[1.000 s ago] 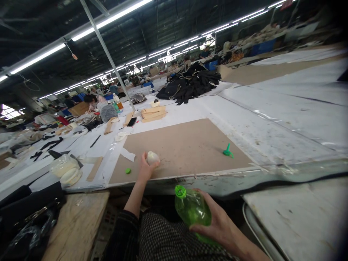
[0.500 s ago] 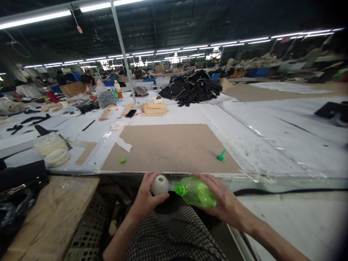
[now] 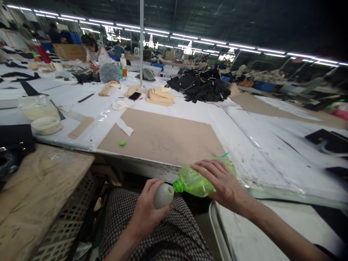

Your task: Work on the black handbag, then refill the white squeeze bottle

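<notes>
My left hand is wrapped round a whitish plastic bottle with a small opening at its top, held low above my lap. In my right hand lies a clear green bottle, tipped on its side with its uncapped neck pointing left. The green neck is close to the white bottle's opening; whether they touch I cannot tell. A green cap rests on the brown board. Behind the green bottle only a tip of a green plastic piece shows.
At the left are a tub and a wooden bench. Farther back lie a phone, tan fabric pieces and a heap of black pieces. A metal pole rises from the table.
The white bottle has tilted toward the green bottle's neck, and the two are closer together. The green bottle now covers most of the green plastic piece. My view has turned and tilted.
</notes>
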The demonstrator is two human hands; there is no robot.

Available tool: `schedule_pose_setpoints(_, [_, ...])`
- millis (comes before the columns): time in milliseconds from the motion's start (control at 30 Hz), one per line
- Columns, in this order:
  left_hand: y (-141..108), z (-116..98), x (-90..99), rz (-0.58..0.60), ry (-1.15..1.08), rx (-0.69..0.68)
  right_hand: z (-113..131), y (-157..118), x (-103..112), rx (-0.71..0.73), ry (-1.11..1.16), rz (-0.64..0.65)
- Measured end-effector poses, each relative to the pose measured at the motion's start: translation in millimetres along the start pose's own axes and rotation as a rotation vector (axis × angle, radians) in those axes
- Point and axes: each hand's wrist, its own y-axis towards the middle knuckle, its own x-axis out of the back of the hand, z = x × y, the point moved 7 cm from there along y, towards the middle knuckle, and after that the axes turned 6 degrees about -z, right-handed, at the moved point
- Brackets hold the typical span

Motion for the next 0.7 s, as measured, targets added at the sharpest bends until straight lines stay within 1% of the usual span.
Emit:
schedule_pose_setpoints(100, [-1, 5, 0.4, 0.006, -0.001, 0.018, 3, 7, 1, 0.027, -0.043, 0.017])
schedule_pose_setpoints(267, [-2, 5, 1.9, 0.009, 0.0, 0.015, 5, 13, -1, 0.06, -0.109, 0.035])
schedule_pose_setpoints(700, [-5, 4, 4.3, -0.004, 0.001, 0.02, 8, 15, -1, 0.081, -0.136, 0.056])
